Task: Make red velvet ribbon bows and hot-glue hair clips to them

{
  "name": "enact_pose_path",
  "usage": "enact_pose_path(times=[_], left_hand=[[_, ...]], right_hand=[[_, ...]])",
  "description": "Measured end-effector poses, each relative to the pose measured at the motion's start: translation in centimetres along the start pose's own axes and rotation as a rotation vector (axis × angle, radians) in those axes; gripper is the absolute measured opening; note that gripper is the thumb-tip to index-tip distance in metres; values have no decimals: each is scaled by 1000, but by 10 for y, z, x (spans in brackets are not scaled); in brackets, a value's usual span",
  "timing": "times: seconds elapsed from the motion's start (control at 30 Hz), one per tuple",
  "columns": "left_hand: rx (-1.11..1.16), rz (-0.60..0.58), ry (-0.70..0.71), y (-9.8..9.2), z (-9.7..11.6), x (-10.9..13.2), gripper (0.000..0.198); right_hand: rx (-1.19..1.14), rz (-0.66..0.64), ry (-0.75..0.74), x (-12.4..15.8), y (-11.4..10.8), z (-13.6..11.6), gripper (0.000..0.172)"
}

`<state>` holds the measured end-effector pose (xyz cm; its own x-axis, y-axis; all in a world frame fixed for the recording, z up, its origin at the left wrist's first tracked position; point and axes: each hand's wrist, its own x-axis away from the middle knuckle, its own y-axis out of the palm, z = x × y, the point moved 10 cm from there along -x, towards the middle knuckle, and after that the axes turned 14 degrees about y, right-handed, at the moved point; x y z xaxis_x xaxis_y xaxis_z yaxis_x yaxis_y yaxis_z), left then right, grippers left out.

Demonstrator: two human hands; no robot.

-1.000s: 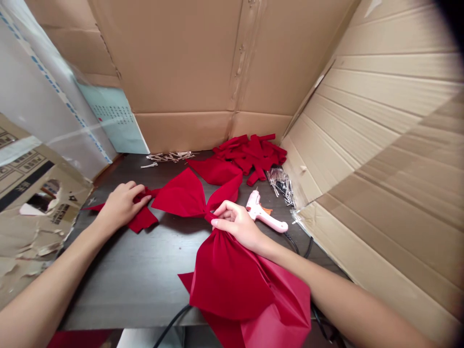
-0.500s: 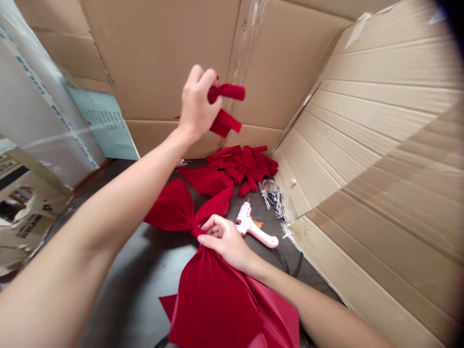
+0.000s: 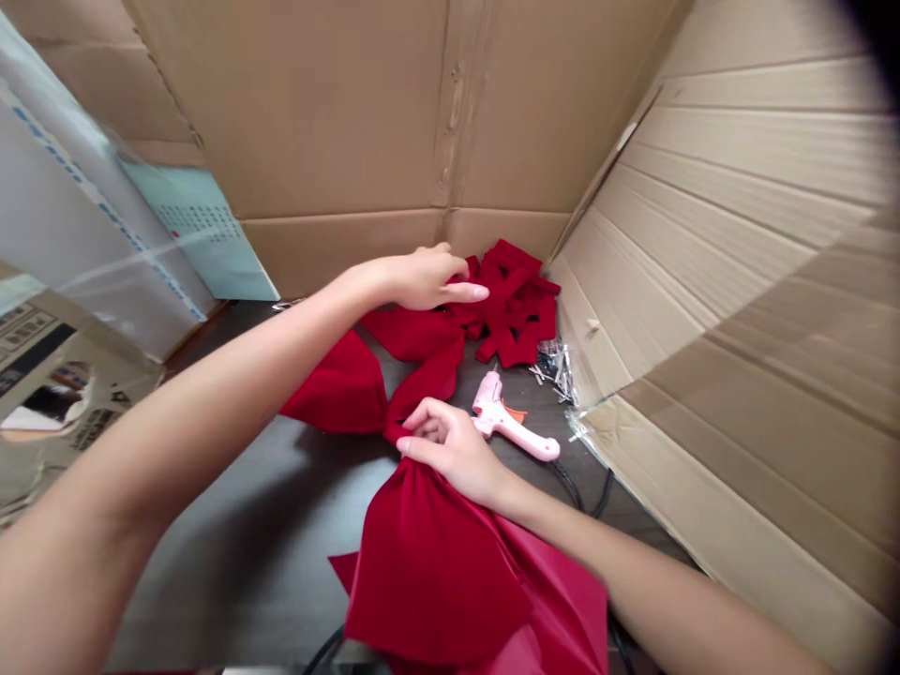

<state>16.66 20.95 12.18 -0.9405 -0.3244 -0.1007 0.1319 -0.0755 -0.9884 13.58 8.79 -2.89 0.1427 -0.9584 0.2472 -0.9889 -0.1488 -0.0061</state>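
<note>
My right hand (image 3: pixel 450 448) pinches the gathered middle of a large red fabric bow (image 3: pixel 428 553) lying on the dark table (image 3: pixel 246 544). One loop of the bow spreads toward me, the other (image 3: pixel 337 389) lies to the left. My left hand (image 3: pixel 426 278) reaches across to the back, fingers stretched flat over a pile of small red fabric strips (image 3: pixel 513 305). Nothing shows in that hand.
A pink glue gun (image 3: pixel 510 424) with a black cord lies just right of my right hand. Shiny metal clips (image 3: pixel 559 366) lie by the cardboard wall (image 3: pixel 738 281) on the right. Cardboard panels stand behind, and printed boxes (image 3: pixel 63 309) lean at the left.
My left hand, which held red strips high in the air half a second ago, has come down onto the strip pile and no longer shows them. My right hand kept pinching the bow.
</note>
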Motion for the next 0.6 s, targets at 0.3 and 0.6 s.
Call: enact_pose_path(times=[0.3, 0.6], left_hand=[[1045, -171, -103, 65, 82, 156, 42], [1402, 593, -571, 137, 40, 170, 36]], right_hand=[[-169, 156, -125, 3, -24, -10, 22], [-273, 188, -70, 5, -28, -3, 25]])
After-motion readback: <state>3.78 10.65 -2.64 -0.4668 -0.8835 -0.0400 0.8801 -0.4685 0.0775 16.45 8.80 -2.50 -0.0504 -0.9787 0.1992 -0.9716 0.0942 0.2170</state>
